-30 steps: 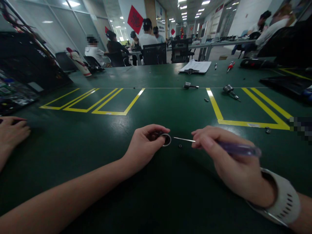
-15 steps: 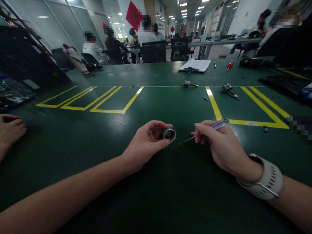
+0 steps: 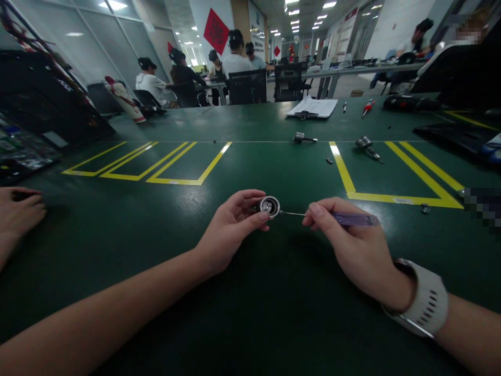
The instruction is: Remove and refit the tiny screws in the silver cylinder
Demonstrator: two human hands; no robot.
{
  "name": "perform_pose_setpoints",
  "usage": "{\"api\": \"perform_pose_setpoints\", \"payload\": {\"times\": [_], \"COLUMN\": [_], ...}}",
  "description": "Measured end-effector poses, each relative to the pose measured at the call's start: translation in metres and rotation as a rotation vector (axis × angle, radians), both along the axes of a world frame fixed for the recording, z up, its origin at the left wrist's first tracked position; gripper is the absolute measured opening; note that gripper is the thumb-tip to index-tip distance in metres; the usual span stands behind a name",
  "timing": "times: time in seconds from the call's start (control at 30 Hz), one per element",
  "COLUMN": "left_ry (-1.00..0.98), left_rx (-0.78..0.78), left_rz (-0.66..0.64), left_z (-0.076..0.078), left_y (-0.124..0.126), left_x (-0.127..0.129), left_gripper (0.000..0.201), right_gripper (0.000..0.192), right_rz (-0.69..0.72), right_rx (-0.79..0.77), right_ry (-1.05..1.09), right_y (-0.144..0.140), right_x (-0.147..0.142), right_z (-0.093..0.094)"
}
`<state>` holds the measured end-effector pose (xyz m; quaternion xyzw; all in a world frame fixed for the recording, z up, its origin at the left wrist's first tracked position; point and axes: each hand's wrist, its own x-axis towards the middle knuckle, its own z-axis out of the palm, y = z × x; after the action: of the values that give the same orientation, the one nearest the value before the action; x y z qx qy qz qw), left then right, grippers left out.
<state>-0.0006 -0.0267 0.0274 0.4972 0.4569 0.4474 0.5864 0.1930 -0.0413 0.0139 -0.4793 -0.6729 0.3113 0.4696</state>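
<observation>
holding now: two hands meet over the green worktop (image 3: 250, 313), each with one small thing in it.
left hand (image 3: 230, 230): its fingers are curled round a small round metal part (image 3: 270, 206). the part sits between thumb and fingertips, lifted just off the worktop, with its open face turned up toward the camera, so the inside can be seen.
right hand (image 3: 352, 245): it pinches a thin screwdriver (image 3: 344, 218) with a purple see-through handle, held like a pen. this grip looks good for tiny, careful moves.
tool tip: the thin metal shaft lies almost flat and points left. its tip is right at the edge of the round part. i cannot tell if it touches.
wrist: a pale band (image 3: 425, 305) is on the right wrist.
farther back: two more small metal parts (image 3: 303, 138) (image 3: 366, 143) lie near the yellow lines (image 3: 344, 169), well apart from the hands. papers (image 3: 313, 107) and a red-handled tool (image 3: 368, 106) lie beyond them.
left edge: another person's hand (image 3: 18, 214) rests on the worktop, far from the work.
</observation>
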Motion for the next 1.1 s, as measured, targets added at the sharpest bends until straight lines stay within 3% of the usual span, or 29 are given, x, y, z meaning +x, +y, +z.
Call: {"api": "perform_pose_setpoints", "payload": {"times": [0.17, 0.4, 0.9, 1.1], "left_ry": [-0.024, 0.047, 0.15, 0.234], "left_rx": [0.009, 0.102, 0.208, 0.238], "left_rz": [0.012, -0.023, -0.036, 0.049], "left_z": [-0.005, -0.008, -0.007, -0.005], "left_y": [0.003, 0.002, -0.003, -0.003], "left_x": [-0.003, -0.001, 0.002, 0.007], "left_gripper": [0.03, 0.023, 0.019, 0.014], "right_gripper": [0.013, 0.007, 0.011, 0.011], "right_rz": [0.1, 0.248, 0.28, 0.325], "right_rx": [0.187, 0.315, 0.339, 0.324], "right_ry": [0.192, -0.021, -0.105, -0.118], "right_y": [-0.006, -0.01, -0.011, -0.012], "right_x": [0.001, -0.002, -0.001, -0.001], "right_z": [0.0, 0.006, 0.004, 0.005]}}
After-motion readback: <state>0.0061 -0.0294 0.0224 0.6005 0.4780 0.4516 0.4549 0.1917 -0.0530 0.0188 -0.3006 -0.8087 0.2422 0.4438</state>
